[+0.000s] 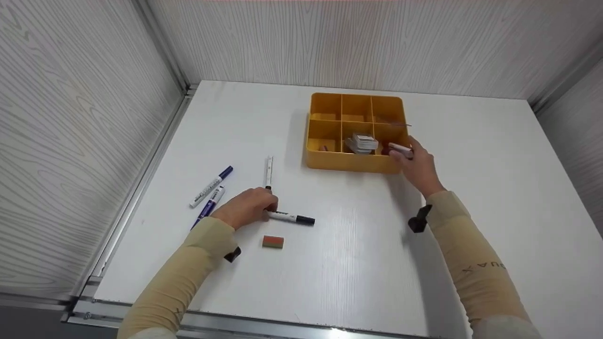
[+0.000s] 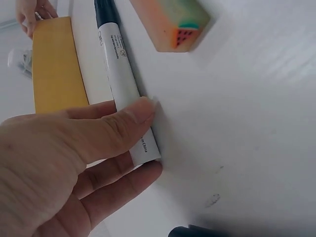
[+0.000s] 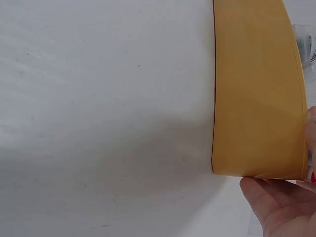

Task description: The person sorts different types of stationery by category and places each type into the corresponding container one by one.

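My left hand (image 1: 252,207) pinches the rear end of a white marker with a black cap (image 1: 294,218), thumb on top and fingers beneath, as the left wrist view shows. My right hand (image 1: 418,167) grips the front right corner of a yellow six-compartment box (image 1: 348,162), with fingers along the outside wall (image 3: 261,89) and the thumb over the front rim. Between that thumb and forefinger a whitish stick-like item (image 1: 400,149) shows at the corner compartment. An orange-and-green eraser-like block (image 2: 173,24) with a watermelon picture lies close to the held marker.
Beyond the left hand lies a white marker (image 1: 269,170). Two blue-and-white pens, one with a blue cap (image 1: 207,188) and one with a blue barrel (image 1: 208,207), lie farther left. Small clear packs (image 1: 363,142) fill the box's front middle compartment. Panels wall the table's back and sides.
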The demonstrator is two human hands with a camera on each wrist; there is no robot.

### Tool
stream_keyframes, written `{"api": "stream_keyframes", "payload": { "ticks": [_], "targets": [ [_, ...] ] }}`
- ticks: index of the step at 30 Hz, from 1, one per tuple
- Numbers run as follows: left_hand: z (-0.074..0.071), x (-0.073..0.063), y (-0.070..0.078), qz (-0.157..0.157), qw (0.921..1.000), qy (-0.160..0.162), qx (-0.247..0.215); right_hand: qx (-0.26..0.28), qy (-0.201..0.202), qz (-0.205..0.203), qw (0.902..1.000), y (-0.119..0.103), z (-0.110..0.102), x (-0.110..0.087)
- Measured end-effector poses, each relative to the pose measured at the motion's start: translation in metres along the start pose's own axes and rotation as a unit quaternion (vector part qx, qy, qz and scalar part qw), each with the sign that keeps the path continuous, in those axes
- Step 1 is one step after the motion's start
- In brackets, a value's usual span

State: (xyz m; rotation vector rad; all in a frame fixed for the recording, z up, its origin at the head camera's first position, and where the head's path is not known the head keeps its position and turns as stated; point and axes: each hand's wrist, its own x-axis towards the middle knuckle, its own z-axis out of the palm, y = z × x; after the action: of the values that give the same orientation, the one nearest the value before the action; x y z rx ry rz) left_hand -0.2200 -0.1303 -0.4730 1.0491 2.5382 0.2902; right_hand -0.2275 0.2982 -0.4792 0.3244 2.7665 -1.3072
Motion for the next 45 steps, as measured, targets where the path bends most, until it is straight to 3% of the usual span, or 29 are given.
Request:
{"api": "stream_keyframes", "payload": {
  "ticks": [5, 14, 20, 26, 33, 37, 45],
  "targets": [
    [-0.003, 0.003, 0.003, 0.012, 0.9999, 0.01, -0.007, 0.011, 0.001, 0.012, 0.9999, 0.001, 0.001, 0.002],
    [-0.023, 0.014, 0.025, 0.014, 0.9992, 0.025, -0.028, 0.019, 0.001, 0.019, 0.9996, 0.003, 0.0, 0.002],
    [-0.04, 0.025, 0.038, 0.021, 0.996, 0.074, -0.045, 0.017, 0.008, 0.002, 0.9998, 0.004, 0.001, 0.003],
    [-0.057, 0.04, 0.058, 0.054, 0.9862, 0.156, 0.003, 0.013, 0.023, -0.01, 0.9996, 0.005, 0.001, 0.003],
    [-0.075, 0.062, 0.085, 0.109, 0.9609, 0.25, 0.047, 0.031, 0.013, 0.012, 0.9994, 0.002, 0.002, 0.003],
    [-0.084, 0.077, 0.099, 0.113, 0.9558, 0.266, 0.054, 0.029, 0.016, 0.013, 0.9994, 0.001, 0.004, 0.003],
    [-0.099, 0.107, 0.123, 0.088, 0.9544, 0.269, 0.096, 0.03, 0.017, 0.027, 0.999, 0.001, 0.005, 0.003]
  ]
}}
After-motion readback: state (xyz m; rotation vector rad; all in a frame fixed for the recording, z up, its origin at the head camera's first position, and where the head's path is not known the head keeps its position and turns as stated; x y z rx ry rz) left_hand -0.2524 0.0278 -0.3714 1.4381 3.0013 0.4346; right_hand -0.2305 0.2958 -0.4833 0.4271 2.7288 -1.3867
